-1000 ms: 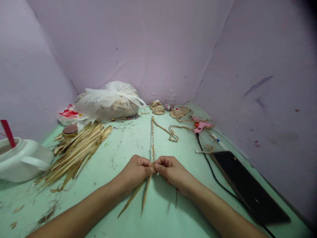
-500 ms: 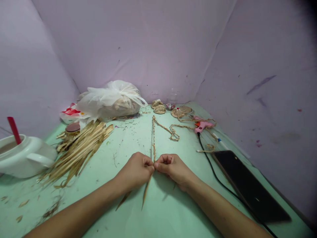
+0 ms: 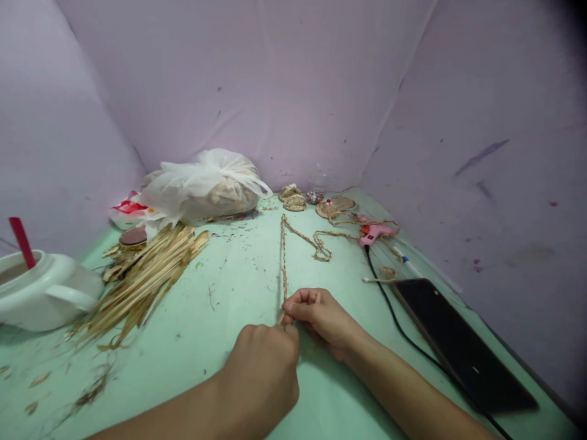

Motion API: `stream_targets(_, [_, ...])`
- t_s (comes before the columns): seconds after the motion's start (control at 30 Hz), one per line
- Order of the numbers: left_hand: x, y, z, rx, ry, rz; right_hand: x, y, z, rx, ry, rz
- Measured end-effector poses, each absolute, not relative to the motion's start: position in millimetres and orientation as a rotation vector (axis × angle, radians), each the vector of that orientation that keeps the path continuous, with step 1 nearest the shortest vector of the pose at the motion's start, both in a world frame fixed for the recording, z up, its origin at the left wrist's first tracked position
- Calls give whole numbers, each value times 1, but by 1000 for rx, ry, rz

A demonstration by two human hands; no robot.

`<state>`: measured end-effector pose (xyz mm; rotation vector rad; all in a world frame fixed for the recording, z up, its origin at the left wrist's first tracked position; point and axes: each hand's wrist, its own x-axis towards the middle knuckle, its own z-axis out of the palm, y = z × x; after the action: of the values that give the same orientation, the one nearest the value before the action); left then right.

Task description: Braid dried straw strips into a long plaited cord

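Observation:
A thin braided cord (image 3: 284, 256) of dry tan fibre runs straight away from me over the green tabletop, then bends back and trails right toward the pink glue gun. At its near end my right hand (image 3: 316, 315) is closed, thumb and forefinger pinching the braid. Just below and nearer to me, my left hand (image 3: 263, 366) is curled round the loose fibre strands, a short tan piece showing above its knuckles. The rest of those strands is hidden under the left hand.
Left lie a bundle of dry leaf strips (image 3: 151, 281) and a white pot (image 3: 59, 293) with a red stick. A tied plastic bag (image 3: 206, 183) and woven coils (image 3: 293, 200) stand at the back. On the right are the glue gun (image 3: 373, 233), its black cable and a dark tablet-like slab (image 3: 468, 348).
My left hand has moved down toward me and turned, its knuckles now facing up, covering the loose strand ends. My right hand keeps its pinch almost in place.

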<state>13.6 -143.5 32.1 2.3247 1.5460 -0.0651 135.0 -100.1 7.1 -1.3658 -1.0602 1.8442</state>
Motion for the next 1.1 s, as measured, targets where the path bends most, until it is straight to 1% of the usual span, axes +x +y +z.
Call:
stream_targets(0.07, [7, -132, 36, 2177, 1586, 135, 136, -99, 6, -1351, -1088, 1839])
stream_targets(0.17, [-3, -111, 40, 1707, 1675, 526, 138, -97, 5, -1335, -1173, 1838])
stream_targets(0.27, [-6, -98, 35, 1153, 1468, 539, 140, -95, 3, -1301, -1195, 1867])
stream_targets(0.33, [-4, -95, 28, 978, 1268, 473, 141, -95, 2, -1289, -1166, 1884])
stream_targets(0.4, [-2, -95, 22, 957, 1186, 450, 141, -94, 0, -1272, -1183, 1878])
stream_targets(0.5, [-1, -96, 16, 1071, 1270, 432, 140, -94, -3, -1262, -1363, 1765])
stream_targets(0.57, [0, -95, 16, 1167, 1350, 394, 141, -96, -5, -1319, -1574, 1547])
stream_targets(0.7, [3, -94, 15, 1325, 1445, 343, 143, -103, -4, -1422, -1986, 996])
stream_targets(0.87, [2, -94, 6, 1511, 1441, 484, 142, -113, 8, -1558, -2220, 593])
stream_targets(0.97, [3, -97, 3, 1473, 1473, 520, 138, -121, 16, -1673, -2298, 490])
stream_targets(1.1, [6, -102, 5, 1304, 1442, 521, 132, -133, 18, -1614, -2445, 541])
